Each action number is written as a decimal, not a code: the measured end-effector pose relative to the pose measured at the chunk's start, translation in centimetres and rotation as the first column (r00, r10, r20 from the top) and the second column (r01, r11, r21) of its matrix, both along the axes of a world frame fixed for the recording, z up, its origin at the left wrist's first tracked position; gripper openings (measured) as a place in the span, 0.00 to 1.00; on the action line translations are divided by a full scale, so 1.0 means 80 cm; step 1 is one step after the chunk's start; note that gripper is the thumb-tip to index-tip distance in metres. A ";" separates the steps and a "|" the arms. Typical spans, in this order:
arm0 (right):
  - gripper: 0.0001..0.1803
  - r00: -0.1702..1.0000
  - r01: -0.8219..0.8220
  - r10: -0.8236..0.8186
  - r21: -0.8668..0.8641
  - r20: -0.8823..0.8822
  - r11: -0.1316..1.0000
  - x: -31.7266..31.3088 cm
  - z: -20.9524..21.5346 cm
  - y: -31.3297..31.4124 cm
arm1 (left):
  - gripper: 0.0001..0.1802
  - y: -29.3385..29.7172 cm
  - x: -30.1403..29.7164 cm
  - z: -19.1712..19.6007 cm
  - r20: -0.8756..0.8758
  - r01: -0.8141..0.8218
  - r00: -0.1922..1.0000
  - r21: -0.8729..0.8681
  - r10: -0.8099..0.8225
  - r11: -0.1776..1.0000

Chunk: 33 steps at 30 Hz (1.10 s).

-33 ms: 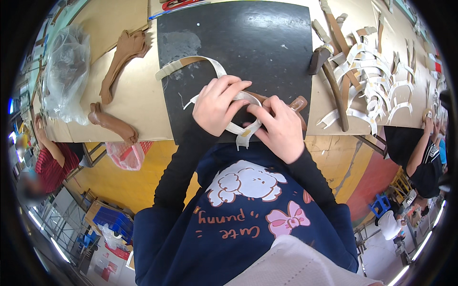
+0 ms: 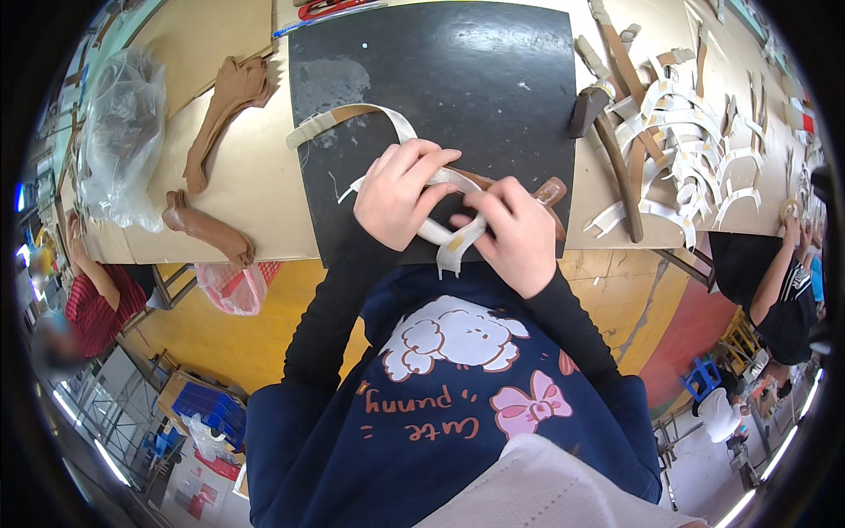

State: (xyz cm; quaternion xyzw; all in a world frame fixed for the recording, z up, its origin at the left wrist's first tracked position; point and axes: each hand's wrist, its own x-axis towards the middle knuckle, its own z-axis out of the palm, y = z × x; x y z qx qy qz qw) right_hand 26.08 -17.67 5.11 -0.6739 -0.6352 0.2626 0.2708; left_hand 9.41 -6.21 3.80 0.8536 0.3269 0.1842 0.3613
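A curved strap piece (image 2: 387,113), whitish on one face and brown on the other, lies looped on a black work mat (image 2: 458,70). My left hand (image 2: 394,195) is closed over its middle, thumb and fingers pinching the white band. My right hand (image 2: 519,238) is closed at the loop's right side, its curled fingers against the band; the exact contact is partly hidden. One white, notched strap end (image 2: 451,255) hangs over the mat's near edge. Beyond my right hand lies a glossy brown strap piece (image 2: 551,191).
Right of the mat lie a hammer (image 2: 620,172) and a heap of white and brown straps (image 2: 687,150). To the left are stacked brown strips (image 2: 211,128), a brown bundle (image 2: 211,231) and a clear plastic bag (image 2: 123,132). Red-handled tool (image 2: 330,9) at the back; other people work at both sides.
My right hand has shifted very slightly, its fingers moving a little on the strap's right side. The left hand and the strap are almost unchanged.
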 end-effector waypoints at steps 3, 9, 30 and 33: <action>0.14 0.950 0.256 -0.238 0.069 -0.203 0.964 -0.003 -0.008 -0.001 | 0.19 0.004 -0.011 -0.001 -0.058 -0.022 0.998 0.037 0.024 0.999; 0.11 0.933 0.308 -0.268 0.146 -0.241 0.940 0.011 -0.017 0.001 | 0.33 0.001 -0.010 -0.011 0.008 -0.415 0.903 0.280 0.430 0.866; 0.10 0.940 0.279 -0.224 0.197 -0.259 0.940 0.008 -0.027 0.006 | 0.18 0.020 -0.022 0.017 -0.292 -0.380 0.901 -0.174 0.321 0.908; 0.10 0.937 0.284 -0.239 0.158 -0.255 0.946 0.009 -0.025 0.006 | 0.16 0.019 -0.018 0.019 -0.296 -0.319 0.906 -0.004 0.304 0.948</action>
